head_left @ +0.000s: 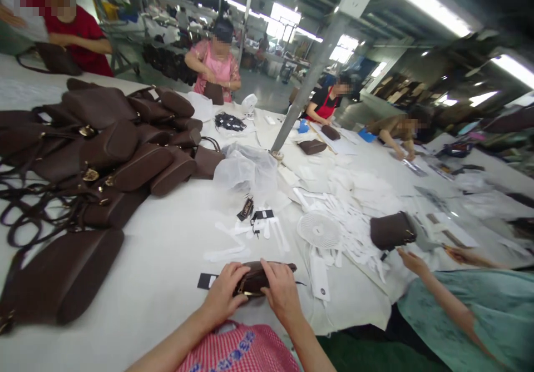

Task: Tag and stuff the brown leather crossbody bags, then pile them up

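Both hands are on a small dark brown leather bag at the table's near edge. My left hand grips its left end, the thumb low by a gold-coloured zip or metal trim. Around the right end my right hand is closed, its fingers over the top. A black tag with a white label lies beside my left hand. Just beyond the bag are another black tag, a dark tag with gold print and white strips.
A big heap of brown bags with straps covers the left side. Ahead lie clear plastic bags, a white fan and paper strips. A grey post rises from the table. A co-worker's hand is close at right, near another bag.
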A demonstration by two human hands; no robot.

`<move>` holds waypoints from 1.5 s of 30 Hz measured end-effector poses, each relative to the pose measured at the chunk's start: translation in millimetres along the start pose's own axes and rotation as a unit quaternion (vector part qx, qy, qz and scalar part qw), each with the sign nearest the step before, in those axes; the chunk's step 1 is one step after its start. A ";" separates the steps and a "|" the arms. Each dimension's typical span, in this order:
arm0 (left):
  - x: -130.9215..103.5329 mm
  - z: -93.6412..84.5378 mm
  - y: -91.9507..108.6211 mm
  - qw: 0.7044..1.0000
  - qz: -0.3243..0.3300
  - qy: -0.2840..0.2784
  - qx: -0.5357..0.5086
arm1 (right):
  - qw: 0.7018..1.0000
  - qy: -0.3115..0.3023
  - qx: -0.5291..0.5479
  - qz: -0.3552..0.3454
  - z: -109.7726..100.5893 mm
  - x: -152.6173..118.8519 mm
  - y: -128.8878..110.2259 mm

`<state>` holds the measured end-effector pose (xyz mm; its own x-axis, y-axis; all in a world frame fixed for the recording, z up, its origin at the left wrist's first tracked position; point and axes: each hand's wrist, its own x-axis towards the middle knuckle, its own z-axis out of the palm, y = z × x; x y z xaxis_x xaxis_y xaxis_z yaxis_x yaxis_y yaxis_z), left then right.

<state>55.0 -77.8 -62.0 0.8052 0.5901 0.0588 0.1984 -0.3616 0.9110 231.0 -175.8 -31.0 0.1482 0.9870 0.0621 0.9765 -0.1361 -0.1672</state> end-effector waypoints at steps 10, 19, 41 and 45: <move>11.6 -4.4 -23.5 0.989 0.113 0.062 0.079 | 0.983 -0.119 -0.075 -0.115 0.8 34.5 3.2; 22.0 -49.7 11.3 0.972 0.028 0.140 0.187 | 0.987 0.062 -0.144 -0.033 -163.5 88.6 100.1; 56.1 121.6 -13.9 0.837 0.324 -0.394 0.196 | 0.767 0.086 0.205 0.602 127.2 -373.7 15.3; 69.6 155.0 -35.0 0.760 0.426 -0.441 0.217 | 0.759 0.114 0.163 0.620 201.5 -390.8 -19.4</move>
<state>190.7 -135.9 -153.0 0.7683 -0.6350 0.0803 -0.5928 -0.6587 0.4634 122.6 -541.7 -250.3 0.9812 0.0728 -0.1789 -0.0200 -0.8829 -0.4691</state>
